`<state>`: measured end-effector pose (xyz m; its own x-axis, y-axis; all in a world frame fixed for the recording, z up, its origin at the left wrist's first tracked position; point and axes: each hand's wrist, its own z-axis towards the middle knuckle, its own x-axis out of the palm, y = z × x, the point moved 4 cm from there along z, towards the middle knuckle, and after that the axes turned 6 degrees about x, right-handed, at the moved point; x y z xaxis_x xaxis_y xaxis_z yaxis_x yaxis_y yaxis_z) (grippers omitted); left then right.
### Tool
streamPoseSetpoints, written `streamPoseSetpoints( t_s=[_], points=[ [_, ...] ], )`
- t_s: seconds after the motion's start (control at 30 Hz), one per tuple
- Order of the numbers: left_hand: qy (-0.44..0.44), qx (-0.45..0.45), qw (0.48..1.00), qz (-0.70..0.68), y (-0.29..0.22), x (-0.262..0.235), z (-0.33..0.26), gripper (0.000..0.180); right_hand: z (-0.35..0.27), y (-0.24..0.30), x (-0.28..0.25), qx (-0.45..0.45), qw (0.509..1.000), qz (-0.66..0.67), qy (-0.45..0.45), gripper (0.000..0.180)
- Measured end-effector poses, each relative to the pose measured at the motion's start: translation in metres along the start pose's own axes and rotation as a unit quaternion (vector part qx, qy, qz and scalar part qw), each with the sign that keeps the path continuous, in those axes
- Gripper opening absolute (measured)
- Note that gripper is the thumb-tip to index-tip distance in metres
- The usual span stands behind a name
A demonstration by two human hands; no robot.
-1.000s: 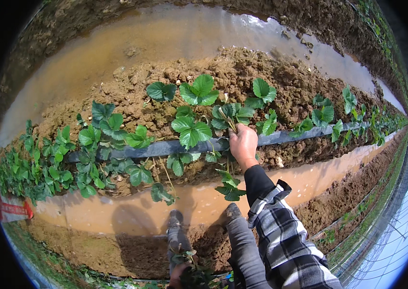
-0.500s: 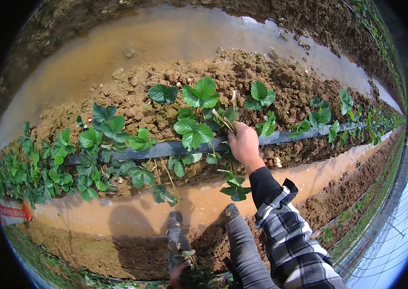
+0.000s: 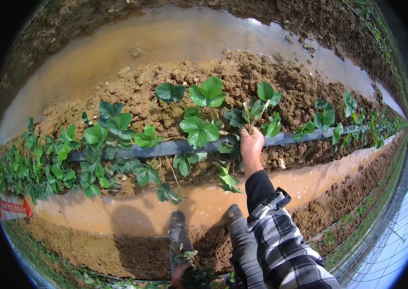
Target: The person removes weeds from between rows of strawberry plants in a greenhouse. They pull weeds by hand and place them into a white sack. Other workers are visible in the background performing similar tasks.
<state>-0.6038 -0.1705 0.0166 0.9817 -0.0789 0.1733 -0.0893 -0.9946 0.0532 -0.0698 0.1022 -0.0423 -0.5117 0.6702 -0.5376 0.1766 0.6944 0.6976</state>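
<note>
From the head camera, the right hand [image 3: 251,144] reaches out over a raised soil bed [image 3: 261,77], its fingers [image 3: 248,136] closed around the stalks of a small strawberry seedling [image 3: 257,110]. The stalks rise straight up out of the fist and the green leaves spread just above the fingertips. The sleeve on that arm is a black-and-white plaid shirt [image 3: 281,241].

Directly under the fingers a black drip hose [image 3: 175,147] runs along the bed from left to right, passing on both sides of the fist. To the left of the fingers stand planted strawberry plants [image 3: 199,113] in a row beside the hose, with more of them thick at the far left end. To the right of the fingers a few smaller plants [image 3: 326,120] follow the hose away.

Beyond the fingertips lies a furrow of muddy brown water [image 3: 131,53]; on the near side of the wrist a second flooded furrow [image 3: 199,204] runs below the bed, with two muddy boots [image 3: 177,226] at its edge.

At the lower edge the left hand [image 3: 181,275] shows only partly, fingers wrapped around a bundle of leafy seedlings [image 3: 195,269]. On the far right a white net wall [image 3: 406,226] curves along the rim
</note>
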Motion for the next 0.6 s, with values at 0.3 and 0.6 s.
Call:
streamPoseSetpoints(
  t_s=[0.3, 0.6],
  points=[
    [-0.048, 0.09, 0.995, 0.013, -0.074, 0.072, -0.037, 0.024, -0.045, 0.034, -0.062, 0.016, 0.986, 0.034, 0.165, 0.013],
    [-0.016, 0.273, 0.961, -0.041, -0.229, 0.244, -0.091, 0.04, -0.244, 0.068, -0.038, -0.349, 0.773, -0.409, 0.336, 0.008]
  ],
)
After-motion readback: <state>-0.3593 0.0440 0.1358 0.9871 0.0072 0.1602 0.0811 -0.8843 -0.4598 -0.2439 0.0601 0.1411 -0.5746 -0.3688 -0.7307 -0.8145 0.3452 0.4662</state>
